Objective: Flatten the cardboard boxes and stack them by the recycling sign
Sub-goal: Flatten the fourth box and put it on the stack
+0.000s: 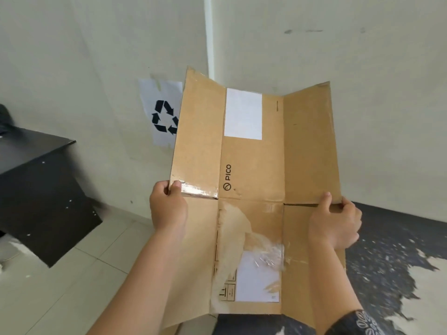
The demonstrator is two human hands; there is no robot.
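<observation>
A flattened brown cardboard box (254, 170) printed "PICO", with white labels and torn tape, is held up in front of me, its side flaps bent slightly toward me. My left hand (168, 209) grips its left edge with the thumb on the taped flap. My right hand (335, 223) grips its right edge at the slit between two flaps. The recycling sign (160, 112), a white sheet with black arrows, is taped on the wall behind the box, and the cardboard hides its right part.
A black desk (36, 180) stands at the left against the wall. Pale floor tiles (67, 286) lie below it. On the right the floor is dark with peeling patches (387, 257). A wall corner (209, 32) runs down behind the box.
</observation>
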